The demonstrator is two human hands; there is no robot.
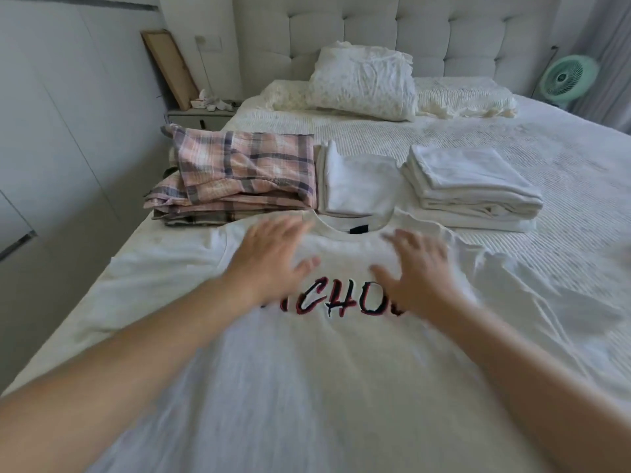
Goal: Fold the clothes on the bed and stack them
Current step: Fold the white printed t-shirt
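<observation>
1. Big white bed (563,172) with a bumpy cover and a soft padded headboard (423,32) behind.
2. White crumpled pillows (365,83) piled by the headboard.
3. Round green fan (568,78) far off at the right.
4. Small bedside table (201,117) at the left, with a wooden frame (169,68) leaning on the wall.
5. Large white T-shirt with red and black letters (307,387) spread flat on the near part of the bed, front up, collar pointing away.
6. Left hand (273,257) flat on the T-shirt chest, fingers straight and spread, blurry.
7. Right hand (418,268) flat on the chest too, fingers straight and spread, also blurry.
8. Stack of folded pink plaid clothes (239,179) just past the collar, at the left.
9. Small folded white cloth (358,186) right beside the plaid stack.
10. Taller stack of folded white clothes (474,189) near it at the right.
</observation>
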